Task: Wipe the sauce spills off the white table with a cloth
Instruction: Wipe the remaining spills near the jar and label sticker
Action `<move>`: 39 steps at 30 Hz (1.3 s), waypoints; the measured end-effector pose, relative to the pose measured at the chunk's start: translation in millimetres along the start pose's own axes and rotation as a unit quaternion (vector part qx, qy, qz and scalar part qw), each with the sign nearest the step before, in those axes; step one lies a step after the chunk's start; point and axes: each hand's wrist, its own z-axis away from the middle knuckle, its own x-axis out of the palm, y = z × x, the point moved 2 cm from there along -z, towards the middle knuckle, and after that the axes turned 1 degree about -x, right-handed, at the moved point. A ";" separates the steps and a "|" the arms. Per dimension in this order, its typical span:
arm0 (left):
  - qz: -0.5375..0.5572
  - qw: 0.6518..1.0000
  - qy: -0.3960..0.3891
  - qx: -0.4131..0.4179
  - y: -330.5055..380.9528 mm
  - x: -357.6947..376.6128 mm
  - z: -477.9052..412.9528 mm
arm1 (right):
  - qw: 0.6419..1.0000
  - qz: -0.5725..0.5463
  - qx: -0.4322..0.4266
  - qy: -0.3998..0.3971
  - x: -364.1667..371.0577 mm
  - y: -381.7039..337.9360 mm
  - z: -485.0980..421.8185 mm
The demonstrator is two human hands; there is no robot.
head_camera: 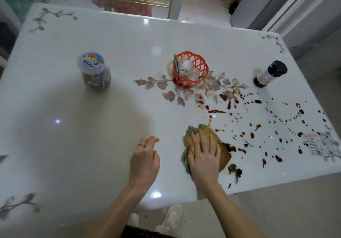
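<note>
The right hand (203,156) is laid flat on the cloth (224,155), palm down, with the fingers held straight and close together and pointed up toward the red basket (190,69). Nothing is gripped there; the cloth is just pressed onto the white table (92,145) under the open palm. The cloth itself is found on the near side of the basket, a little to its right, bunched up in greenish and tan folds.

The left hand (144,161) is held to the left of the cloth, also nearer than the basket, with the wrist bent and the fingers loosely curled. Nothing is held in it, and a ring is worn on one finger. Whether the table is touched by it can't really be told.

The sauce spills (251,135) are scattered as red and dark drops and streaks to the near right of the basket, from the printed flowers around its base out to the table's right edge. Some are touched by the cloth's far and right edges.

Hard-to-see stuff: much of the cloth is covered by the hand. The contents of the basket are blurred. Some dark scraps (233,169) beside the cloth can't be identified. A printed patch (317,143) far right of the basket is unreadable.
</note>
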 end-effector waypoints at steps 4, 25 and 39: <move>-0.007 1.000 -0.006 0.006 21.0 27.5 16.2 | 0.999 -0.040 -0.004 0.019 -0.9 -3.5 10.5; -0.086 0.993 0.039 -0.068 65.3 84.3 42.5 | 0.990 -0.116 -0.075 0.037 4.3 104.0 -1.1; -0.062 0.981 0.139 -0.118 61.0 62.2 60.7 | 0.968 -0.118 -0.217 0.039 6.4 -2.5 64.5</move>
